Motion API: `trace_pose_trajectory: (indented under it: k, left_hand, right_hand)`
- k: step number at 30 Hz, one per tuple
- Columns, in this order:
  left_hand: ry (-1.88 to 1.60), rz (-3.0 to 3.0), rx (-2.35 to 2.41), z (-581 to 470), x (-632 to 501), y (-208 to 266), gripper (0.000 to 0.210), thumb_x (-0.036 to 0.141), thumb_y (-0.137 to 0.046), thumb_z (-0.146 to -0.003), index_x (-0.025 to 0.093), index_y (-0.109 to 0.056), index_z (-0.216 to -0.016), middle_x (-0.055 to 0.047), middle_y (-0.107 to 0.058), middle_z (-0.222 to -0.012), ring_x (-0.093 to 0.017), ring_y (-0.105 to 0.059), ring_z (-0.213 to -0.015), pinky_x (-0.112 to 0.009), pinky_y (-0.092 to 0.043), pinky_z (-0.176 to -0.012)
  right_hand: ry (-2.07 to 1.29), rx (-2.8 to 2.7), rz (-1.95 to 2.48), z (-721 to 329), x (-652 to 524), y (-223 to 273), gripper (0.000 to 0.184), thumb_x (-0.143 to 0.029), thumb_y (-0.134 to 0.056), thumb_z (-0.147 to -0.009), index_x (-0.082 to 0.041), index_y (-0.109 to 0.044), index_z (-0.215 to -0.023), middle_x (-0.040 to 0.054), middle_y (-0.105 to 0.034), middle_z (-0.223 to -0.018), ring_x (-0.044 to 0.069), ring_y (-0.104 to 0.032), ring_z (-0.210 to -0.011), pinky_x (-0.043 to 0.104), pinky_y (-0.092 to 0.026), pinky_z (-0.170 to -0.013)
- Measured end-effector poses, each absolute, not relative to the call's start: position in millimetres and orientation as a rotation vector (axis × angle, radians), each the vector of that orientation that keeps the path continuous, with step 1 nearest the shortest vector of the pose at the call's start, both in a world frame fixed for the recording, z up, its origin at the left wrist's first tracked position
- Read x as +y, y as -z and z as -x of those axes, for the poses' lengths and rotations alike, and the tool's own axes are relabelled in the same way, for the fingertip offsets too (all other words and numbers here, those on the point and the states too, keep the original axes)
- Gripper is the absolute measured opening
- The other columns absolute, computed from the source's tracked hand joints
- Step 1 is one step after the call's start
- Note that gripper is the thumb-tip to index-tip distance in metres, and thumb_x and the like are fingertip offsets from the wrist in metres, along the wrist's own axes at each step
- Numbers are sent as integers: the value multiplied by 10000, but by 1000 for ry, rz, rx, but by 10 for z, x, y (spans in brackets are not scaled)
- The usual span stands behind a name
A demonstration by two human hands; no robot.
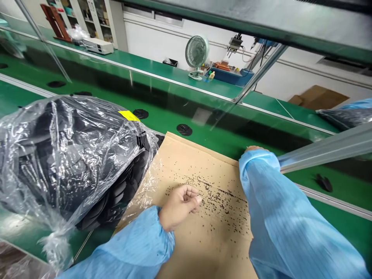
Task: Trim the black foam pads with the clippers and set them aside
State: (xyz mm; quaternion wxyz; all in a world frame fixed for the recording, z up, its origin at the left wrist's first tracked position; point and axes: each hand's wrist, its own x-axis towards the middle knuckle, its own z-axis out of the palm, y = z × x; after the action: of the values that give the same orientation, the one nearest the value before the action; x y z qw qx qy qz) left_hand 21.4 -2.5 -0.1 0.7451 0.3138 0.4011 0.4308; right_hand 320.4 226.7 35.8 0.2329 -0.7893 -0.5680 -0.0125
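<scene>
My left hand (180, 204) is above the brown cardboard sheet (186, 248), its fingers curled in and the thumb near the fingertips. Whatever is in its fingers, if anything, is too small or hidden. Many tiny black pieces (219, 205) lie scattered over the cardboard, thickest just right of this hand. My right hand (256, 148) reaches past the cardboard's far right corner, over the green surface. Its blue sleeve covers most of it, so the fingers do not show.
A big clear plastic bag (66, 155) of black discs fills the left side, a yellow label (129, 115) on it. Flat black discs (184, 130) lie on the green belt (162, 126) beyond. A metal post (325, 149) slants at right; a fan (197, 54) stands behind.
</scene>
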Motion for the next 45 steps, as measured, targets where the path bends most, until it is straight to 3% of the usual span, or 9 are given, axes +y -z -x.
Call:
trace_pose_trajectory:
  k: [2,4,8,14,17,20,22,30,45]
  left_hand:
    - [-937,-684,878,-206,-21,-7,477,471,-759,-631,134,-562,-907,1,-542,-770,-91,-519,-626,-260,-441,-597]
    - [-930,-694,890,-198,-17,-19,495,485,-763,-620,133,-567,-907,5,-543,-757,-87,-517,-616,-242,-423,-573]
    - [-955,-715,898,-180,-3,-32,485,542,-725,-655,128,-575,-860,7,-551,-704,-65,-481,-551,-204,-348,-503]
    - [-750,-314,512,-43,63,-32,624,711,-492,-753,136,-577,-979,-93,-641,-819,-126,-563,-559,-212,-348,-450]
    - [-654,-256,372,27,56,-66,548,608,-553,-784,105,-611,-993,-118,-647,-801,-134,-571,-551,-200,-330,-412]
    - [-786,-286,462,19,13,-101,302,306,-701,-759,103,-638,-974,-71,-636,-788,-79,-540,-531,-168,-343,-415]
    - [-966,-335,572,-18,-10,-107,294,208,-743,-715,122,-645,-979,-44,-633,-814,-59,-531,-525,-161,-370,-424]
    - [-1242,-372,694,-88,22,-82,470,262,-845,-581,149,-633,-985,8,-611,-821,-68,-567,-556,-185,-474,-495]
    - [-1211,-441,728,-100,14,-69,463,250,-811,-631,158,-611,-1038,-12,-609,-921,-58,-546,-572,-193,-465,-511]
  right_hand:
    - [129,-1523,2293,-3103,2256,-458,310,0,-533,-683,-130,-465,-410,353,-612,-845,430,-563,-1051,606,-279,-796]
    - [145,-1561,2327,-2974,2209,-583,122,8,-541,-669,-85,-612,-637,318,-617,-960,395,-561,-1066,549,-320,-838]
    - [68,-1692,2196,-2610,1886,-813,279,-121,-602,-705,-171,-640,-976,105,-654,-928,235,-611,-885,343,-426,-772]
    - [-578,-1877,1209,-1958,708,-866,189,-302,-665,-746,-187,-573,-864,4,-594,-764,149,-548,-676,277,-457,-644]
    - [-747,-1982,1004,-1757,183,-752,144,-297,-629,-816,-197,-574,-903,24,-621,-836,161,-585,-756,298,-482,-704]
    - [-579,-1937,1003,-1669,-84,-548,177,-278,-603,-847,-204,-585,-1007,50,-621,-939,178,-595,-861,329,-486,-798]
    - [-367,-1760,1111,-1657,-162,-373,186,-284,-577,-866,-199,-579,-1031,59,-614,-937,181,-592,-854,329,-487,-790]
    - [75,-1918,1362,-1694,-255,29,164,-254,-499,-906,-178,-607,-1004,72,-653,-866,198,-593,-807,320,-466,-767]
    - [84,-2015,1402,-1704,-246,22,195,-258,-469,-927,-180,-621,-1021,55,-654,-816,177,-588,-755,278,-454,-733]
